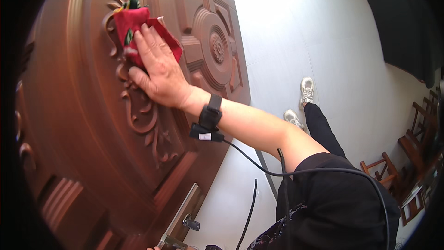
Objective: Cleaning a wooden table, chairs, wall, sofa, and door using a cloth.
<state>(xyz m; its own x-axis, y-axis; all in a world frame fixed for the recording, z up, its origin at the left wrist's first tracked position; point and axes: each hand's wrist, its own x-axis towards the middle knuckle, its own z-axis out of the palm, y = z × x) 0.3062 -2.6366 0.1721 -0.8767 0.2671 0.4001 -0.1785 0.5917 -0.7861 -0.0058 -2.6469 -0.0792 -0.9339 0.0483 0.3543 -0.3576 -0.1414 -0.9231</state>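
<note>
My right hand point(161, 66) lies flat, fingers extended, on a folded red cloth point(133, 21) with green, yellow and white patches. It presses the cloth against the carved scrollwork point(142, 125) of a brown panelled door point(104, 139). A black strap with a small cabled device point(208, 125) is around my right wrist. At the bottom edge, only some fingertips of my left hand point(154, 248) show, beside the metal door handle point(171, 242); their grip is mostly hidden. A key point(191, 224) sits in the lock plate on the door's edge.
A round carved rosette point(218, 47) stands out from the door's far panel. Pale floor point(277, 52) spreads to the right, under my light sneakers point(307, 92). Wooden stools point(380, 168) stand at the right, below a large dark object point(406, 31). The black cable point(312, 171) crosses my sleeve.
</note>
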